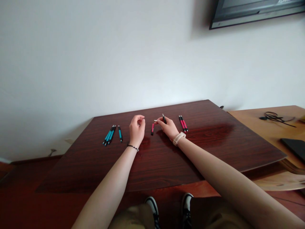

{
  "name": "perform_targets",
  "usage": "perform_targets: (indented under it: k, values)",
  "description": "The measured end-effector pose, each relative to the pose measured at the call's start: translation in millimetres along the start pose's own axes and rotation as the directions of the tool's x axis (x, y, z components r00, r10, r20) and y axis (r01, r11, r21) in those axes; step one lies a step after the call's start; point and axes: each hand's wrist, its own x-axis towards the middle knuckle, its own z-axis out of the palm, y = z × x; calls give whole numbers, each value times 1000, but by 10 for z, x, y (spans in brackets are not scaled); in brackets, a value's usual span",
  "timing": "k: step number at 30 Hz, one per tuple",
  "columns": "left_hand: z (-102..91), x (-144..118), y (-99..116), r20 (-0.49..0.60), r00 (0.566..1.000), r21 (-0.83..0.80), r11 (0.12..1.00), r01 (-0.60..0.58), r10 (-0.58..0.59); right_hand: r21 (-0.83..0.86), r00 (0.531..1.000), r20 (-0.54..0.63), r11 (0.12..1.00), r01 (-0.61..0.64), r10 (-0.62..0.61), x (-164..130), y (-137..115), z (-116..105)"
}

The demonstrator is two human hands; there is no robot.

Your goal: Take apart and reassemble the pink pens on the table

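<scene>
Head view: a black pen [164, 118] is pinched by the right hand [169, 127] near a red pen [152, 128]; the left hand [137, 128] is curled, empty. No writing is legible.

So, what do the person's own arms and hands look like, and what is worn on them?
Both forearms are bare, with no sleeves and no gloves. The left hand has a thin dark beaded bracelet around its wrist. The right hand has a pale beige wrist strap, like a watch or fitness band; its face is not visible. No rings can be made out.
</scene>
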Motion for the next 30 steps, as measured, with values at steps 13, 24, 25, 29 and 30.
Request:
perform_targets:
  k: [13, 24, 25, 29, 30]
  values:
    - [38, -169, 108, 512, 859, 414, 870, -267, 20, 90, 997, -75, 996, 2, 4, -1, -83, -32]
    - [-7, -147, 116, 473, 881, 467, 855, -227, -25, 84, 998, -55, 996, -7, 11, -10, -108, -39]
    - [-7, -148, 111, 474, 880, 469, 853, -227, -26, 78, 998, -55, 997, -9, 14, -8, -106, -41]
    - [0, -145, 105, 457, 889, 462, 863, -204, -35, 61, 999, -52, 998, -7, 10, -3, -87, -44]
    - [2, -142, 110, 436, 899, 456, 870, -188, -35, 58, 999, -44, 998, -3, 5, -3, -82, -44]
